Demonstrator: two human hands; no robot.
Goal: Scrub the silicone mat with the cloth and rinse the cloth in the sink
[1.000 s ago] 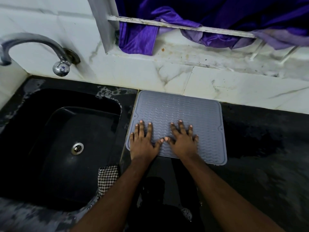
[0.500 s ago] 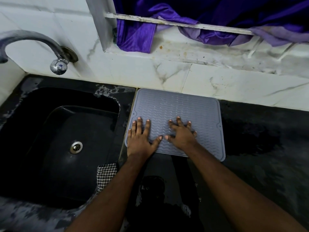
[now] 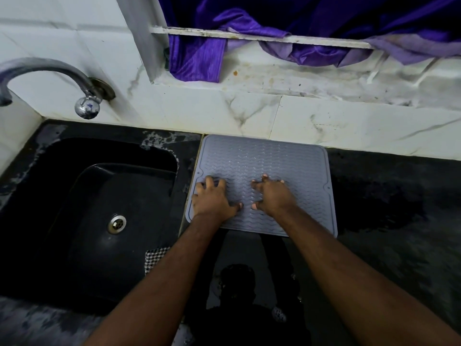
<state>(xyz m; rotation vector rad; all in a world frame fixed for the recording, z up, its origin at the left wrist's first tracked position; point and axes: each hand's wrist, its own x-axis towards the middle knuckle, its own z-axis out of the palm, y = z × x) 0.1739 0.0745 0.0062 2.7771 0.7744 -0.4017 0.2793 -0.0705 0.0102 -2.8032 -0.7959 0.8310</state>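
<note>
1. A curved metal tap (image 3: 50, 73) arches over the black sink (image 3: 104, 221), a round steel drain at its bottom.
2. A checked cloth (image 3: 154, 258) lies on the sink's near right rim.
3. The left hand (image 3: 212, 198) rests on the grey, wavy-ribbed silicone mat (image 3: 264, 158), its fingers (image 3: 208, 182) bent, gripping nothing.
4. The right hand (image 3: 274, 196) likewise, fingertips down.
5. The mat's far edge touches the wall; bare wet black tabletop (image 3: 386, 208) lies to its right.

Two hands are in sight, the left hand (image 3: 212, 199) and the right hand (image 3: 273, 196), both on the one grey silicone mat (image 3: 262, 156). I count one black sink (image 3: 62, 196) with one drain (image 3: 116, 224), one tap (image 3: 50, 78), and one checked cloth (image 3: 153, 260). One purple curtain (image 3: 299, 16) hangs behind.
</note>
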